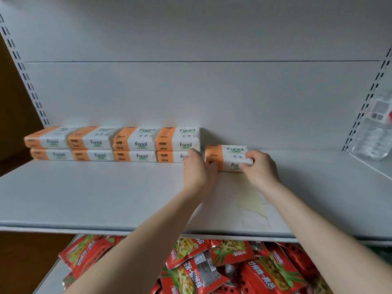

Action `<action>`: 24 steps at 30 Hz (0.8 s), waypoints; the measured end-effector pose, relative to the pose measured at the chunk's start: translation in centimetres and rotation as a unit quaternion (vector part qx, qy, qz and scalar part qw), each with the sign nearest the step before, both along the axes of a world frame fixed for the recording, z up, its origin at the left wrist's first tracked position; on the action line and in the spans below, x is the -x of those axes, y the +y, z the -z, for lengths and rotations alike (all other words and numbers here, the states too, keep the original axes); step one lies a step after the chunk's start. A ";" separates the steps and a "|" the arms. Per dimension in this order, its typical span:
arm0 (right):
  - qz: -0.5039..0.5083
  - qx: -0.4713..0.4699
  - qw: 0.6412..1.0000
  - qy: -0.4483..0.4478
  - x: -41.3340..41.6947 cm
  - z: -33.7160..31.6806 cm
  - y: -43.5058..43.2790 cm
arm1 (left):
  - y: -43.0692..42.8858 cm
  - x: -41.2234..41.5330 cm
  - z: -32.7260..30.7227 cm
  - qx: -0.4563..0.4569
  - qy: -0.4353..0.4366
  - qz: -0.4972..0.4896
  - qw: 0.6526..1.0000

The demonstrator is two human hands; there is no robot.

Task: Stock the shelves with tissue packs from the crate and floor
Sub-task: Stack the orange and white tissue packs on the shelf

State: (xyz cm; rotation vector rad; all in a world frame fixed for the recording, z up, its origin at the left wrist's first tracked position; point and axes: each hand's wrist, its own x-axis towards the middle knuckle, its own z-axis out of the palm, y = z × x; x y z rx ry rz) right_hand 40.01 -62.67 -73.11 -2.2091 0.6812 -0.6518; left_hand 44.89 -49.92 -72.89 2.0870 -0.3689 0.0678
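Tissue pack [228, 157], single, white wrap with an orange band: I log it just right of the stacked row [114, 143], one layer high, with a narrow gap between them. Its long axis runs left to right, in line with that row and parallel to the back panel [212, 92]. The orange end points toward the row, and the "Facial" print on its top and front faces reads upright to me. I cannot tell whether its underside sits fully on the shelf [106, 192].

Left hand [196, 170]: in the gap beside the row, fingers curled round the pack's orange end.

Right hand [259, 168]: on the pack's end away from the row, fingers bent and pinching that end.

Stacked row: I count four columns, two packs high, orange bands all leftward, against the back panel.

Yellowish stain [252, 204]: on the shelf, right of the row and nearer me.

Water bottle [375, 132]: clear, far right of the row, blurred.

Red snack bags [222, 266]: heaped on the level below the row.
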 end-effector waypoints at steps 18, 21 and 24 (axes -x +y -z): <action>-0.018 -0.018 0.999 0.029 -3.9 -0.7 -1.0 | -0.6 -1.5 0.4 -0.021 -0.014 0.014 1.000; -0.015 -0.028 0.999 0.018 -3.8 -1.0 -0.6 | -0.3 -1.2 0.1 -0.032 -0.020 0.029 0.999; 0.011 -0.036 0.999 0.005 -3.5 -1.0 -0.1 | 0.2 -1.0 0.0 -0.036 -0.022 0.039 0.998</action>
